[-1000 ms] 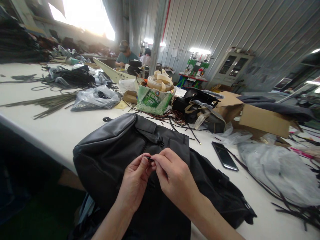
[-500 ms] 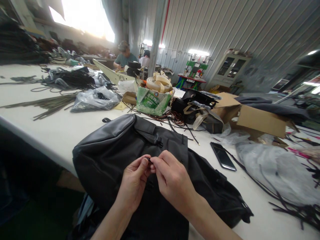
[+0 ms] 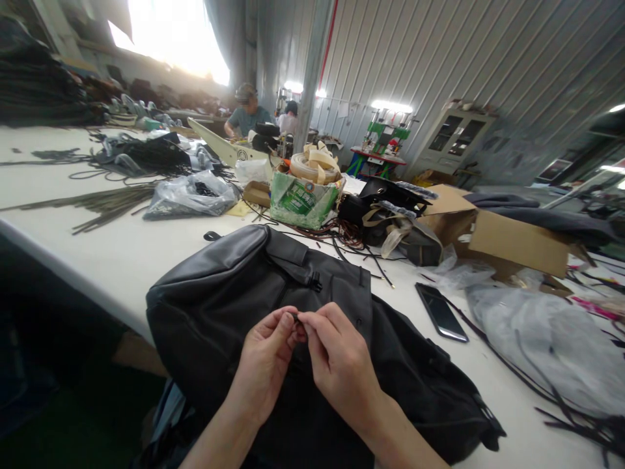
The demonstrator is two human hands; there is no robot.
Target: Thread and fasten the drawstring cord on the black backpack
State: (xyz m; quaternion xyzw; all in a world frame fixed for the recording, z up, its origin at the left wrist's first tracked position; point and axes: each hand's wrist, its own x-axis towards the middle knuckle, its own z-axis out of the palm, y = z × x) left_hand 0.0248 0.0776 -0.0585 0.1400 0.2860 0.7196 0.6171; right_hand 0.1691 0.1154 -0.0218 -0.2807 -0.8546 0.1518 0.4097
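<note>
A black leather backpack [image 3: 219,299] lies on the white table [image 3: 112,254] right in front of me, its lower part hanging over the near edge. My left hand [image 3: 263,365] and my right hand [image 3: 336,361] meet above the bag's middle. Both pinch a small dark part [image 3: 295,317] between thumb and fingertips; it is too small to name. A black buckle [image 3: 315,282] sits on the bag's flap just beyond my fingers.
A dark phone [image 3: 441,312] lies face up to the right of the bag. Beyond it are crumpled clear plastic bags [image 3: 547,339], a cardboard box [image 3: 493,231], a green carton holding webbing rolls [image 3: 303,195], loose cords and bundled straps. Two people sit far back.
My hands stay pinched together on the small part and have sunk slightly lower over the bag. The view has shifted a little; nothing else moved.
</note>
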